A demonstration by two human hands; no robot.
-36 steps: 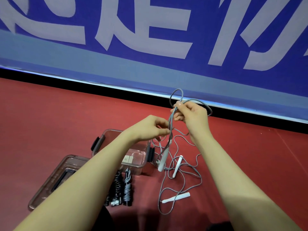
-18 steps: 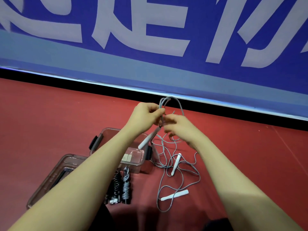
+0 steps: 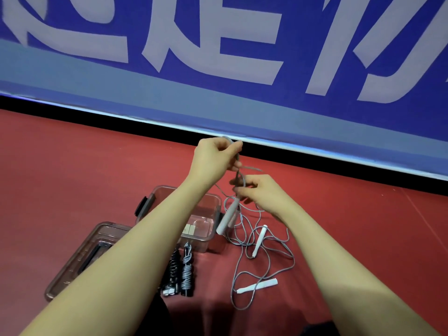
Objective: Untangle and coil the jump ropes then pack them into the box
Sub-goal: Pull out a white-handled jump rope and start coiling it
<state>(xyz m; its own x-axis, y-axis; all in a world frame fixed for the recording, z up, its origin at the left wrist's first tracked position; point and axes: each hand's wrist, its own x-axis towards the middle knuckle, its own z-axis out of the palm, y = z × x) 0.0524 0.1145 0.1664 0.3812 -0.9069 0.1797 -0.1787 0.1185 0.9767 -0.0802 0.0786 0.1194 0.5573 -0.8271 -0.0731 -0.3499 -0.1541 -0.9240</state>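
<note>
Both hands — left, right — pinched grey rope mid-frame; hard pull risked tightening knot, handle swinging into box.

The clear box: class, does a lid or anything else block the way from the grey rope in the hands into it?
Nothing visible does. The clear box stands open; its lid lies on the floor beside it. The left forearm crosses above the box. The grey rope itself stays tangled, trailing on the floor.

both hands on gray rope above box
</note>
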